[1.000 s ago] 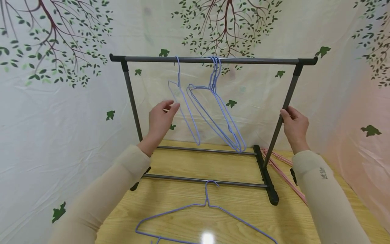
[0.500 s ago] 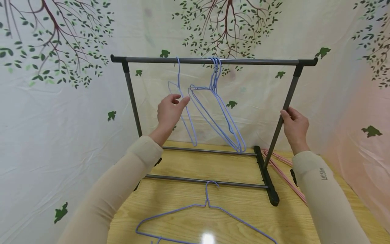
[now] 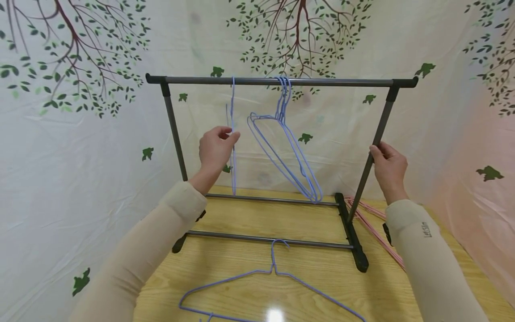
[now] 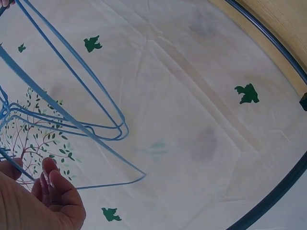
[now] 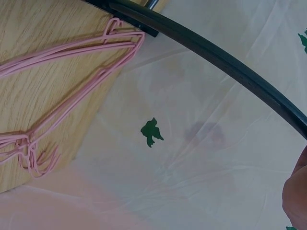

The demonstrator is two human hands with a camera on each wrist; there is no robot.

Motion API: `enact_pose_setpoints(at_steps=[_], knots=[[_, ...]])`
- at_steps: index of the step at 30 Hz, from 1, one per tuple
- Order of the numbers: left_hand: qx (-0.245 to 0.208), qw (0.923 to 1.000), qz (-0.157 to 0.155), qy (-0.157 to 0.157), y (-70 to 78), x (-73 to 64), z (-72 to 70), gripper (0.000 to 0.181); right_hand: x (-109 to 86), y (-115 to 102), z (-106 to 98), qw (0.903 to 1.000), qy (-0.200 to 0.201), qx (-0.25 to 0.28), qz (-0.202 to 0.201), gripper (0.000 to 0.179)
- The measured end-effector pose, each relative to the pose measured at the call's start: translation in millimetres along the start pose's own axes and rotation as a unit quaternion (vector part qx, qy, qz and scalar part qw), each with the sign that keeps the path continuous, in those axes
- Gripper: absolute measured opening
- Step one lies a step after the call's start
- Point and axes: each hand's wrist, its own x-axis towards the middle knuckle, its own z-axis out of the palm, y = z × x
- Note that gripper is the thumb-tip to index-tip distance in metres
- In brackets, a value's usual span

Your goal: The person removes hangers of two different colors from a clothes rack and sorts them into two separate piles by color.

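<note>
My left hand (image 3: pixel 215 147) is at a single blue wire hanger (image 3: pixel 233 100) hung on the black clothes rack (image 3: pixel 334 82). Its fingers are loosely curled, thumb and fingertips apart, beside the wire; whether they touch it is hidden. That hanger is seen nearly edge-on from the head view, and in the left wrist view its wire (image 4: pixel 115 154) crosses in front of others. My right hand (image 3: pixel 390 167) grips the rack's right post (image 3: pixel 362 179). To the right of the single hanger, several blue hangers (image 3: pixel 299 154) are bunched on the same bar.
Another blue hanger (image 3: pixel 241 276) lies on the wooden table (image 3: pixel 322 273) in front of the rack. Several pink hangers (image 5: pixel 72 100) lie beside the rack's right foot (image 3: pixel 356 243). A pale printed sheet (image 3: pixel 80 147) encloses the back and sides.
The left hand moved right, then back left. The single hanger has turned from slanted to nearly edge-on, its lower end shifting left. The right hand stays on the post.
</note>
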Motion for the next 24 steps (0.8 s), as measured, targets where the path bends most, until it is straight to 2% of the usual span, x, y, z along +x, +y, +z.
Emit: enact_pose_setpoints(at_steps=[6, 16, 24], knots=[[0.011, 0.9996, -0.004, 0.024, -5.2, 2.9, -10.8, 0.031, -0.3, 1.1, 0.0, 1.0, -0.002, 0.0, -0.003, 0.05], [0.02, 0.999, -0.01, 0.04, -5.9, 2.2, -20.0, 0.025, 1.2, 1.9, -0.1, 0.9999, -0.007, -0.008, 0.0, 0.051], [0.006, 0.9956, 0.039, 0.085, -6.6, 4.4, -25.7, 0.022, 1.4, 2.1, 0.4, 1.0, -0.002, -0.001, -0.003, 0.049]])
